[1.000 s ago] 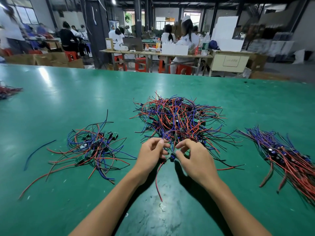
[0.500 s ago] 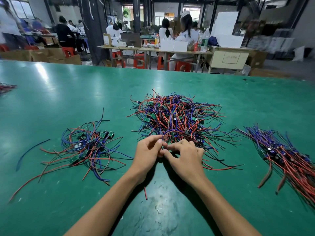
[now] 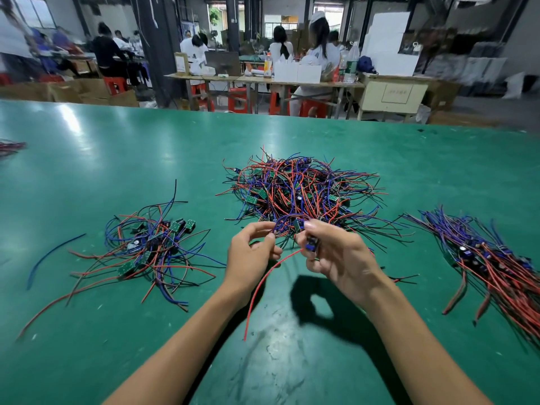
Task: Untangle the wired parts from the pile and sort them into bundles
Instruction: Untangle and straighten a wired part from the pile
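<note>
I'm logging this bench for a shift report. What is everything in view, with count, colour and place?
tangled pile: one, red, blue and black wires with green boards, table centre
loose cluster: one, same colours, left
aligned bundle: one, red and blue, right
stray blue wire: one, far left
wire ends: a few, reddish, left edge
table: one, green
background workers, tables, red stools: blurred
wired part: one, blue, red lead hanging
left hand: pinches wires
right hand: grips the wired part

Tangled red-blue wired pile (image 3: 298, 191) — mid-table, two side bundles (image 3: 152, 247)
</note>
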Action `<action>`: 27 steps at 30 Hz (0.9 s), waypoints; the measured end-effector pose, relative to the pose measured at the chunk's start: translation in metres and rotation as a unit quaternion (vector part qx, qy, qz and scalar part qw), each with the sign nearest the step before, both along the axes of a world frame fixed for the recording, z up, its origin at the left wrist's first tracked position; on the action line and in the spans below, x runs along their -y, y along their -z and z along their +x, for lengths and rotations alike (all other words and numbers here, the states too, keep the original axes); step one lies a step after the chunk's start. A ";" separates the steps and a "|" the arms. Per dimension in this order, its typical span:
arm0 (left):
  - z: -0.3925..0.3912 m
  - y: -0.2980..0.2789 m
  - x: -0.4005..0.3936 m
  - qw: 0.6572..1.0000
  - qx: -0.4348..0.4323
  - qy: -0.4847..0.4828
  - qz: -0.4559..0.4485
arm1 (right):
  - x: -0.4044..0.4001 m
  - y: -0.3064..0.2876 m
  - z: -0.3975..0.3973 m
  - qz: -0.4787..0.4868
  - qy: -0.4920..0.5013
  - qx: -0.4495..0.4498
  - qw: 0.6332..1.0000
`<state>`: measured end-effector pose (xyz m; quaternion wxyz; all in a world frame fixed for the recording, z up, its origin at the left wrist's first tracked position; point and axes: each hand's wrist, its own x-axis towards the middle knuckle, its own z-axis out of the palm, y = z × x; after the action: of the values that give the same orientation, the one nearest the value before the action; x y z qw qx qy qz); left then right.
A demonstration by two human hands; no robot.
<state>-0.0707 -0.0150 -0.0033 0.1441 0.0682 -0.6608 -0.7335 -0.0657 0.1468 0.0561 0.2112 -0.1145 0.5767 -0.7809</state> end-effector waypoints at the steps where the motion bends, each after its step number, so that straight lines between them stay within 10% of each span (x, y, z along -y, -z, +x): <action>1: 0.001 -0.001 0.000 1.000 -0.001 0.003 -0.002 | -0.004 0.000 0.002 -0.029 -0.014 0.011 0.999; 8: 0.003 0.001 -0.001 1.000 0.011 0.017 0.001 | -0.016 -0.005 0.006 -0.196 -0.166 0.081 0.963; 14: 0.010 -0.003 0.003 0.949 -0.099 -0.119 -0.275 | -0.009 0.000 -0.002 -0.026 0.051 0.002 0.998; 20: 0.026 -0.021 0.003 0.973 -0.017 0.211 -0.094 | 0.001 0.012 0.000 0.082 0.146 -0.157 0.973; 27: 0.022 -0.042 0.032 0.965 -0.003 0.195 0.176 | -0.004 0.028 -0.015 0.279 0.284 -0.240 0.885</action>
<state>-0.0490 -0.0472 0.0382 -0.0142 -0.0393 -0.5210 -0.8525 -0.0810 0.1504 0.0284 -0.1416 -0.0664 0.8117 -0.5627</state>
